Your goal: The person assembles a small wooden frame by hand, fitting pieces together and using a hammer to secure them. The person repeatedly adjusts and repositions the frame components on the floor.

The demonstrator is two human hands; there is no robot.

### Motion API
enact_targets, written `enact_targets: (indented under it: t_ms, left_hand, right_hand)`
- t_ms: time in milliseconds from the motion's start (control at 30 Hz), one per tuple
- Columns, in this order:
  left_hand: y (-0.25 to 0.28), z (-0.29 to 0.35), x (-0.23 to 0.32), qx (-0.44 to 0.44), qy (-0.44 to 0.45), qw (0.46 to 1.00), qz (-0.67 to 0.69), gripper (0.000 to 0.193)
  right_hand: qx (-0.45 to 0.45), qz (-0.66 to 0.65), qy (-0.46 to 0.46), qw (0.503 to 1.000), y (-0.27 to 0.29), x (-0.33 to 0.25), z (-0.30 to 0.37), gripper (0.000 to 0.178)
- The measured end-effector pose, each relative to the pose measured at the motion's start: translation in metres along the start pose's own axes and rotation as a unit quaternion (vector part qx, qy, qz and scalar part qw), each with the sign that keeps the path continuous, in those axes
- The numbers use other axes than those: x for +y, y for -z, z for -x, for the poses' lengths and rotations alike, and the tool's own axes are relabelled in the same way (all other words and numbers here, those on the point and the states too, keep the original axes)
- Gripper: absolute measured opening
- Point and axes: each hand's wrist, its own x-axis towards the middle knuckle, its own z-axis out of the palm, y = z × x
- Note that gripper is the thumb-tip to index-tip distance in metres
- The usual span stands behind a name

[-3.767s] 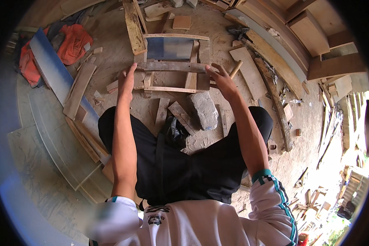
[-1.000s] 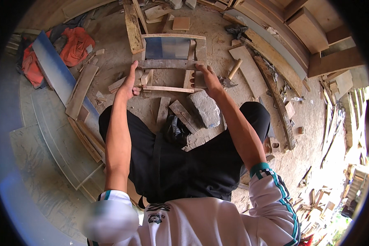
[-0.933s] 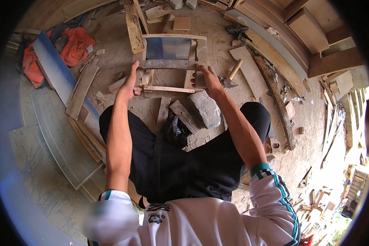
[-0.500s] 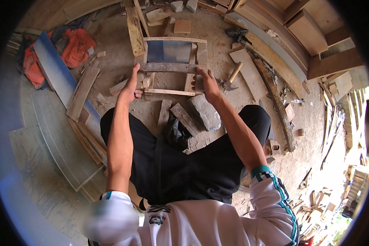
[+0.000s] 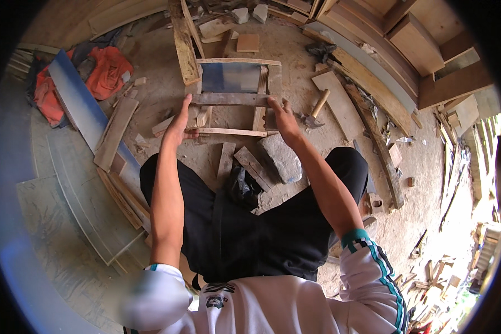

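A small wooden frame (image 5: pixel 234 132) lies on the floor in front of me, with a blue-grey panel (image 5: pixel 231 78) showing through its far half. Across its middle runs a wooden slat (image 5: pixel 228 99). At the left end of this slat is my left hand (image 5: pixel 176 127), thumb up against the slat's end and fingers low at the frame's side. My right hand (image 5: pixel 284 121) mirrors it at the right end, its thumb pressing there. Both hands grip the frame from its sides; part of the fingers is hidden. A claw hammer (image 5: pixel 318 106) lies just right of my right hand.
A grey stone block (image 5: pixel 281 158) and a black plastic bag (image 5: pixel 244 186) sit between my knees. At left lie a long blue board (image 5: pixel 78 100) and orange cloth (image 5: pixel 107 69). Planks (image 5: pixel 373 142) stretch along the right, and wooden furniture (image 5: pixel 417 44) stands at the upper right.
The whole view has shifted slightly, so the frame sits a little lower in the picture. My hands stay at the slat's two ends; the left fingers have straightened a little.
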Motion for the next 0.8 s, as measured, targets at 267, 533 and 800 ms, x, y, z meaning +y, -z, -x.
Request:
enact_targets:
  t_ms: [267,533,800]
  left_hand:
    - [0.013,-0.021,-0.01,0.123,-0.262,0.956,0.039,0.063]
    - [0.001,-0.009,-0.006,0.134,-0.297,0.939,0.113,0.033]
    - [0.008,-0.01,-0.003,0.109,-0.294,0.945,0.091,0.03]
  right_hand:
    - [0.059,0.235,0.303,0.922,-0.004,-0.013,0.008,0.065]
    - [-0.025,0.258,0.234,0.937,0.017,-0.02,0.017,0.041]
    - [-0.085,0.25,0.204,0.943,0.024,-0.034,0.017,0.044]
